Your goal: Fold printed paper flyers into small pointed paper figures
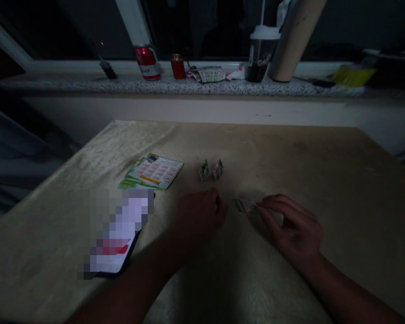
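My right hand [295, 227] pinches a small folded piece of printed paper [245, 205] between thumb and fingertips, just above the table. To its left, my left hand [202, 209] is curled closed, with its back toward me; whatever its fingers may hold is hidden. Just beyond the left hand stand two small folded paper pieces, one [204, 171] with a green tip and another [218, 170] close beside it. A fanned stack of printed cards [155, 172] lies farther left, green at the edges with red-and-white grids.
A phone [116, 258] with a lit, blurred screen lies on the table [290, 153] beside my left forearm. Along the stone windowsill [121, 85] stand a red can [147, 63], a red jar [178, 67], crumpled paper [207, 74], a lidded cup [259, 56] and a tall tube [295, 42].
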The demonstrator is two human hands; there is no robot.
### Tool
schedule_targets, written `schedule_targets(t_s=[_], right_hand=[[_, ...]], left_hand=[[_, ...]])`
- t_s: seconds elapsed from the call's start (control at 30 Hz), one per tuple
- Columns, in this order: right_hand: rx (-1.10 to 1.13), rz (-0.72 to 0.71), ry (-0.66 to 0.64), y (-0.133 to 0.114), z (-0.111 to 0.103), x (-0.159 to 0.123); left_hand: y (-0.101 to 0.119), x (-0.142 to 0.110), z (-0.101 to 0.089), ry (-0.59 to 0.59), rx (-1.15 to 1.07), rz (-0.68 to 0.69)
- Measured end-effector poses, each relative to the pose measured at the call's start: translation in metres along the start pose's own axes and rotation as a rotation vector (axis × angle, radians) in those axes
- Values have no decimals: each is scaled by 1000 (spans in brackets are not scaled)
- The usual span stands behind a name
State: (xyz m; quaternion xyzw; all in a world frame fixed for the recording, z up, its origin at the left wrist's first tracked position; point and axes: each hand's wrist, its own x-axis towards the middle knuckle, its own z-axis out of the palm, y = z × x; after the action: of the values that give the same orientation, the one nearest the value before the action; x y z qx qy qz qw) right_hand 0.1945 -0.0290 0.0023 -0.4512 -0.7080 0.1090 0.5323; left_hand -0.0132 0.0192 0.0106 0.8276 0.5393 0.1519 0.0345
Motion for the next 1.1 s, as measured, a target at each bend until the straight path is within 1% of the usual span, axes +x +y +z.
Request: schedule_targets(t_s=[0.07,0.1,0.17,0.2,0.27,0.37,0.43,0.53,0.63,0.7,0.87,0.97,1.1], right_hand=[[12,109,15,1,2,1],[27,160,24,2,3,1],[88,264,39,5,6,1],[132,319,38,6,8,1],[239,433,27,8,10,-1],[386,581,13,9,14,-4],[466,648,9,9,16,-5],[577,699,2,8,17,-3],[630,703,-13,7,17,-2],[600,676,-34,9,16,-4],[386,543,-97,16,16,-10],[262,449,-141,17,17,-10],[159,363,-176,15,17,-8]], left_hand=[[2,-2,3,96,-103,77],[4,-3,5,164,-159,125],[6,-5,7,278,-262,226],[7,-6,8,310,-300,275],[9,-8,8,305,-340,347],[11,-10,9,235,-334,392],[12,-11,11,207,-315,392],[12,-11,12,177,-295,380],[12,-12,10,174,-300,379],[11,-11,9,175,-306,377],[9,-10,8,168,-326,373],[8,-10,9,199,-324,383],[7,-11,7,210,-341,379]])
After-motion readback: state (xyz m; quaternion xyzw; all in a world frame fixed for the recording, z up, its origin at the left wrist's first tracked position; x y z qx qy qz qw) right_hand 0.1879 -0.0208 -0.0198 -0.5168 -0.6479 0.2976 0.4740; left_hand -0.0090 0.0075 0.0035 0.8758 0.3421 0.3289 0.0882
